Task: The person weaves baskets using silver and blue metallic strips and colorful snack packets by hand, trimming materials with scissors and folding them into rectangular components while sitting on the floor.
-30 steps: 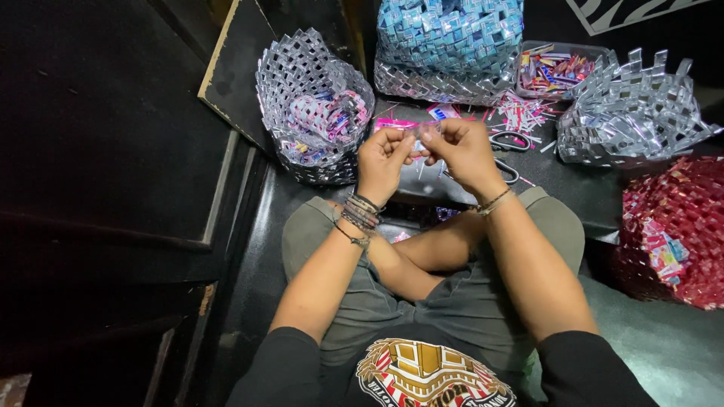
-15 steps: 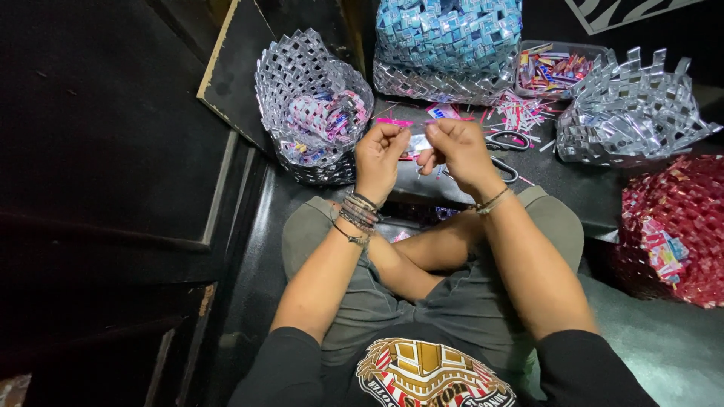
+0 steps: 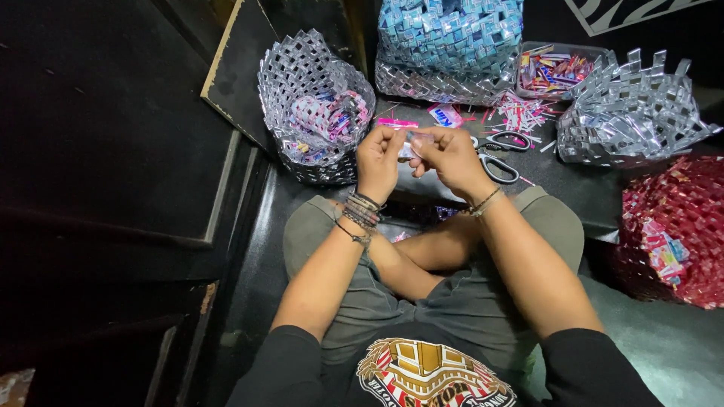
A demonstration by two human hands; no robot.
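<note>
while the left hand (image 3: 379, 157) and right hand (image 3: 451, 156) pinch a small wrapper strip (image 3: 409, 148), woven baskets (image 3: 313, 105) ring the dark floor (image 3: 573, 188).

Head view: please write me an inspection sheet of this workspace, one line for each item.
Surface: dark glossy floor, person sits cross-legged on it.
Job's things: small folded pale wrapper strip, pinched between both hands.
Clutter: silver woven basket holding wrapper rolls; blue woven basket; unfinished silver woven piece; red woven basket; black-handled scissors; loose coloured wrappers; clear tray of strips.
Hands: left hand and right hand closed on the strip.
Cables: nothing seen.
Surroundings: dark wooden panel on the left.
</note>
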